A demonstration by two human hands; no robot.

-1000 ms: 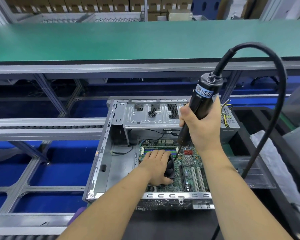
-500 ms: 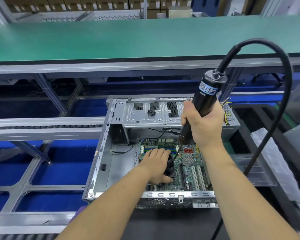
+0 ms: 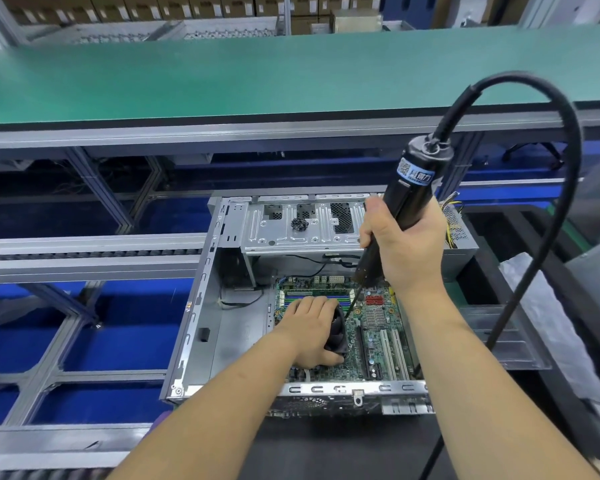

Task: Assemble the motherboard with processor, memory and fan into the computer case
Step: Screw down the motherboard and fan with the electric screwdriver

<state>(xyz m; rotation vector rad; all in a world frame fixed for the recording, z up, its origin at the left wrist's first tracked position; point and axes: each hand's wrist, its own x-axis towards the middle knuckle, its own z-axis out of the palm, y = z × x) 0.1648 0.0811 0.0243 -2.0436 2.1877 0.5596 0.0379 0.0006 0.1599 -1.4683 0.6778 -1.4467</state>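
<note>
An open grey computer case [image 3: 201,327] lies on its side in front of me. Inside it sits a green motherboard [image 3: 374,327] with blue memory slots at its far edge and white expansion slots on the right. My left hand [image 3: 312,329] lies over the black fan [image 3: 338,336], fingers curled round it. In my right hand [image 3: 404,251] I grip a black electric screwdriver [image 3: 409,199], held nearly upright. Its thin bit points down at the board just beyond the fan's far right corner. The processor is hidden under the fan.
A thick black cable [image 3: 565,188] loops from the screwdriver's top to the right and down. A power supply with yellow wires [image 3: 459,233] sits at the case's far right. A green workbench [image 3: 257,74] runs across the back, grey conveyor rails [image 3: 84,254] lie to the left, and a plastic bag [image 3: 548,313] is on the right.
My right hand and the screwdriver have shifted slightly right and a little lower. The left hand stays on the fan.
</note>
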